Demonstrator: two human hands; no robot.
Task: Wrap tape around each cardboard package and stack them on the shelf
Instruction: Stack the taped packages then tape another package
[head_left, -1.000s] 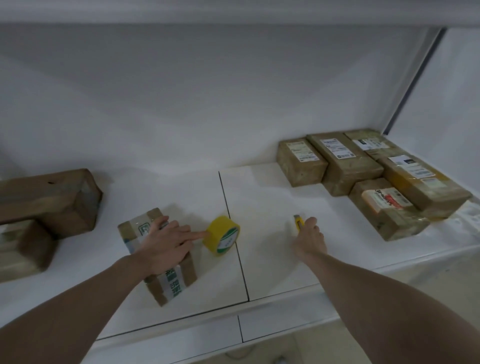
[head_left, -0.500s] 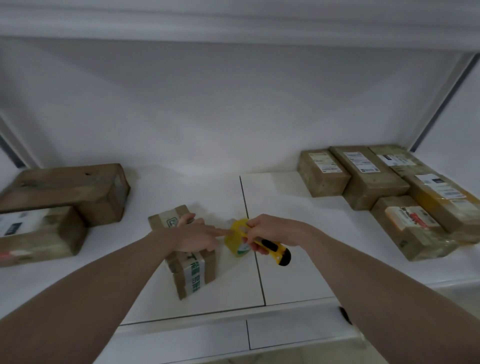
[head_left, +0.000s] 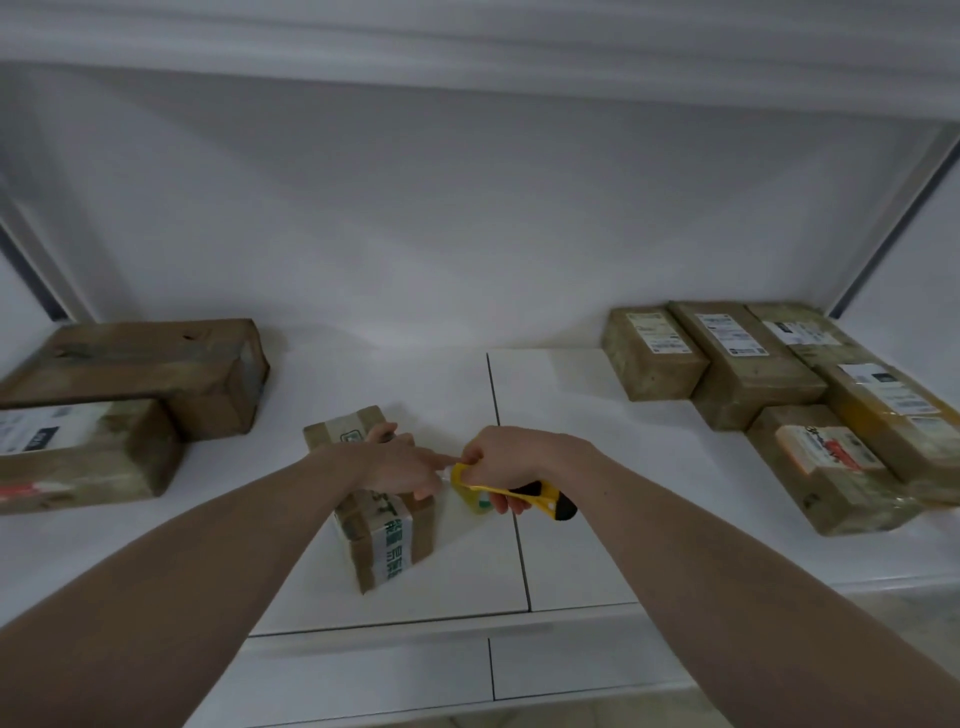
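A person's left hand (head_left: 400, 465) presses flat on a small package (head_left: 382, 512) on the shelf (head_left: 571, 545), steadying it, while the right hand (head_left: 506, 462), just beside the package, grips a yellow knife (head_left: 524, 496), apparently to cut tape from the roll (head_left: 475, 499).

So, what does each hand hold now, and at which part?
The right hand holds a yellow utility knife around the middle of its handle. The left hand grasps nothing; it presses on top of the small package.
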